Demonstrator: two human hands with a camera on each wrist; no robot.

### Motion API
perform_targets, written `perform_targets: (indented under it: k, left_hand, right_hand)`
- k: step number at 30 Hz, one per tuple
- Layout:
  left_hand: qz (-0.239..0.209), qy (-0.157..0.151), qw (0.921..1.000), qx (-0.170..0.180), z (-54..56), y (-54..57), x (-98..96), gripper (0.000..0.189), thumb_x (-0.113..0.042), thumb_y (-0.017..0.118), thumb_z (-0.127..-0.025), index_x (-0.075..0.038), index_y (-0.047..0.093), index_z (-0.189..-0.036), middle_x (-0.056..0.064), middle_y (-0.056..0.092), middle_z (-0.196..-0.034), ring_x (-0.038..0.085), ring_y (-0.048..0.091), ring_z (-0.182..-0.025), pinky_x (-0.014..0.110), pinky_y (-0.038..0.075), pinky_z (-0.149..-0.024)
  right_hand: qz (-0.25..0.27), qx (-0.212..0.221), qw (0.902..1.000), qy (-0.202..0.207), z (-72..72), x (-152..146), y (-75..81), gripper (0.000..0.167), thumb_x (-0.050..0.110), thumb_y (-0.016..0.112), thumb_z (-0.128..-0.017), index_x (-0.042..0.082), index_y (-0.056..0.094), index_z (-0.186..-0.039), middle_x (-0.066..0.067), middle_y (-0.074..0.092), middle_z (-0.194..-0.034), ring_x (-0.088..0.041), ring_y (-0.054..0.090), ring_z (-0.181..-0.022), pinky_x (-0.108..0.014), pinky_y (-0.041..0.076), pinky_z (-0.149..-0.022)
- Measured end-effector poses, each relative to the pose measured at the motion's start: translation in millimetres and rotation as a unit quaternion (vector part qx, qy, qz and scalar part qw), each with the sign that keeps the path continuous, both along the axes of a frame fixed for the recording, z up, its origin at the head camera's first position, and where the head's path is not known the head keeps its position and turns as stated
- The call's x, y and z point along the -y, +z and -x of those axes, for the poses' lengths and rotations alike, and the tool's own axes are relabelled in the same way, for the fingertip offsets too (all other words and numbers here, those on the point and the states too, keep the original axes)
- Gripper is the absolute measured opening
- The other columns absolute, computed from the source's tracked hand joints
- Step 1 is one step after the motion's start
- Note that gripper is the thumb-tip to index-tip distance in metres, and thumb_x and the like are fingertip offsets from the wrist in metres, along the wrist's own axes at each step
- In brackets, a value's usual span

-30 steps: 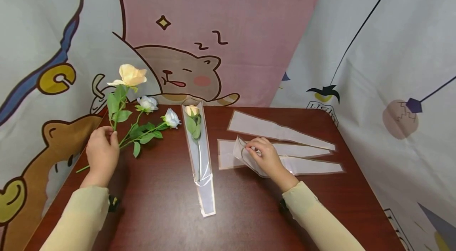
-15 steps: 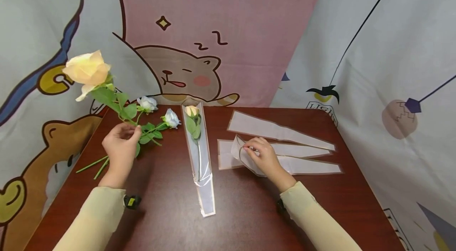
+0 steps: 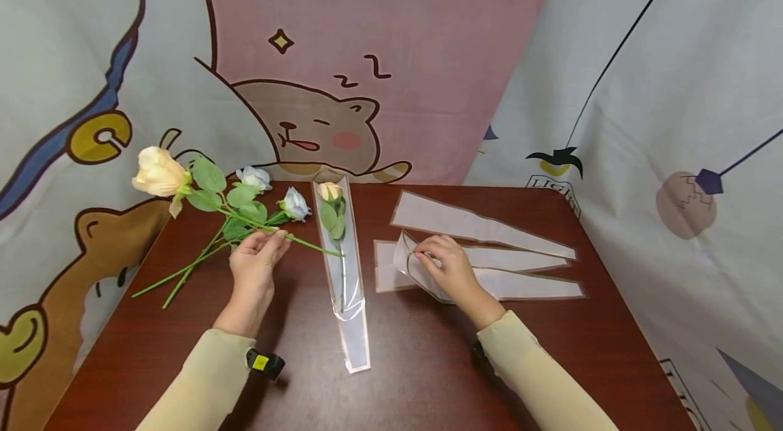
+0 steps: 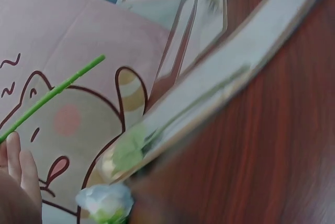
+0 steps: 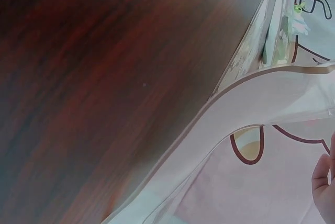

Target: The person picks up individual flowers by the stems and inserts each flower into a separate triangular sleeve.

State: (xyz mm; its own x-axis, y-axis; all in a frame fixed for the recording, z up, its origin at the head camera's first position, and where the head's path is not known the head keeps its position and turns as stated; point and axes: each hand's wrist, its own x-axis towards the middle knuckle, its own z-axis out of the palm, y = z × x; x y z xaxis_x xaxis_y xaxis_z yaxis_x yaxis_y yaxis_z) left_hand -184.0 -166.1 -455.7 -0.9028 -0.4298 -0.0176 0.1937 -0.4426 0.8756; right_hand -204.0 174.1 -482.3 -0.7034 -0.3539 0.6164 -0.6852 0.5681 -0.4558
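Note:
My left hand [image 3: 253, 274] pinches the green stem of a peach rose [image 3: 159, 171], lifted above the table. Its bloom points left, while the bare stem end reaches right over a wrapped rose. That stem [image 4: 63, 85] also shows in the left wrist view. With thumb and fingers, my right hand [image 3: 449, 268] pinches the raised mouth of a clear flower sleeve [image 3: 400, 255] with a brown border. In the right wrist view, this sleeve [image 5: 246, 98] bows up off the table; only fingers [image 5: 323, 174] show at the edge.
Two pale blue roses [image 3: 296, 203] lie at the left back, stems crossing. Mid-table, a second peach rose [image 3: 330, 191] lies inside a long sleeve [image 3: 355, 346]. More flat sleeves [image 3: 428, 209] are on the right of the brown table [image 3: 416, 376]. A printed curtain [image 3: 428, 43] stands behind.
My left hand has moved right with the peach rose. The rose has swung from upright to nearly level, its stem end now pointing right. My right hand stays almost in place on the sleeve.

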Motion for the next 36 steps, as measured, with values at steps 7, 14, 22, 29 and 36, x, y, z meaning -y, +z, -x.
perform_targets:
  k: [7, 14, 22, 29, 36]
  left_hand:
    - [-0.035, -0.04, 0.9985, 0.016, -5.0, -5.1, -14.2, 0.012, 0.008, 0.063, -0.084, -0.003, 0.068, -0.082, 0.003, 0.072, -0.076, 0.014, 0.07, -0.069, 0.028, 0.058, -0.072]
    - [-0.014, -0.045, 0.9985, 0.028, -6.5, -7.9, -23.8, 0.012, 0.005, 0.064, -0.085, -0.006, 0.069, -0.085, 0.002, 0.073, -0.078, 0.014, 0.071, -0.073, 0.027, 0.058, -0.074]
    - [0.029, -0.055, 0.9975, 0.032, -5.5, -9.5, -28.3, 0.013, 0.002, 0.064, -0.086, 0.001, 0.064, -0.099, -0.001, 0.072, -0.082, 0.011, 0.07, -0.074, 0.03, 0.057, -0.079]
    - [0.059, -0.07, 0.9947, 0.048, -7.3, -12.2, -32.1, 0.025, 0.006, 0.063, -0.085, 0.006, 0.052, -0.108, -0.002, 0.071, -0.076, 0.011, 0.07, -0.072, 0.029, 0.057, -0.077]
    - [0.087, -0.103, 0.9886, 0.067, -7.6, -15.0, -30.7, 0.032, 0.002, 0.062, -0.087, -0.009, 0.044, -0.112, -0.005, 0.071, -0.074, 0.011, 0.07, -0.07, 0.028, 0.057, -0.076]
  right_hand:
    - [0.007, -0.02, 0.9997, 0.008, -0.1, 3, -1.5, 0.004, 0.009, 0.071, -0.083, 0.009, 0.071, -0.087, -0.001, 0.068, -0.087, -0.017, 0.058, -0.081, -0.024, 0.045, -0.068]
    - [0.005, -0.03, 0.9995, 0.012, 0.3, 7, -2.1, 0.005, 0.009, 0.072, -0.082, 0.011, 0.071, -0.087, 0.0, 0.068, -0.086, -0.016, 0.058, -0.08, -0.026, 0.046, -0.068]
    - [0.008, -0.023, 0.9996, 0.013, -1.4, 9, -1.7, 0.004, 0.009, 0.071, -0.083, 0.01, 0.071, -0.087, -0.001, 0.069, -0.088, -0.018, 0.059, -0.084, -0.029, 0.046, -0.073]
    - [0.012, -0.031, 0.9993, 0.018, -1.1, 13, -0.6, 0.005, 0.008, 0.071, -0.082, 0.01, 0.071, -0.087, -0.002, 0.069, -0.087, -0.016, 0.057, -0.078, -0.025, 0.046, -0.068]
    - [0.012, -0.024, 0.9995, 0.018, -2.1, 15, -0.6, 0.005, 0.009, 0.071, -0.082, 0.01, 0.071, -0.087, -0.002, 0.069, -0.089, -0.016, 0.058, -0.08, -0.024, 0.047, -0.068]
